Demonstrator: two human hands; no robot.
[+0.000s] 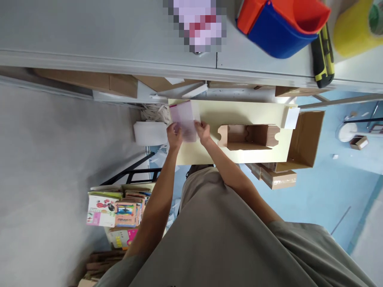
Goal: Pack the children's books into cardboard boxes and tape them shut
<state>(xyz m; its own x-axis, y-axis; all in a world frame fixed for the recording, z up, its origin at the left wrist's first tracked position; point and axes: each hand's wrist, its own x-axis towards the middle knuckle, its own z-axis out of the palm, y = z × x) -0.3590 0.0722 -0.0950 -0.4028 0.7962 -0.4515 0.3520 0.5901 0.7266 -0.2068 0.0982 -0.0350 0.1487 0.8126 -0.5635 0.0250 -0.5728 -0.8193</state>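
Observation:
A flat, pale pink packet (183,113), somewhat blurred and partly see-through at its right side, is held over the left end of the cream tabletop (254,113). My left hand (174,136) grips its near left edge, thumb on top. On the packet's right edge, my right hand (202,131) has its fingers closed. Whether it is a booklet or a filled plastic sleeve I cannot tell. To the right of my right hand, an open cardboard box (249,147) with notched end flaps rests on the tabletop. A small white box (291,118) lies at the tabletop's right end.
A grey shelf (119,32) spans the top, bearing a red-and-blue holder (281,34), a utility knife (323,59) and a yellow tape roll (353,32). A large carton (308,137) stands at right. Stacked books (103,209) are at lower left, near a white bin (150,133).

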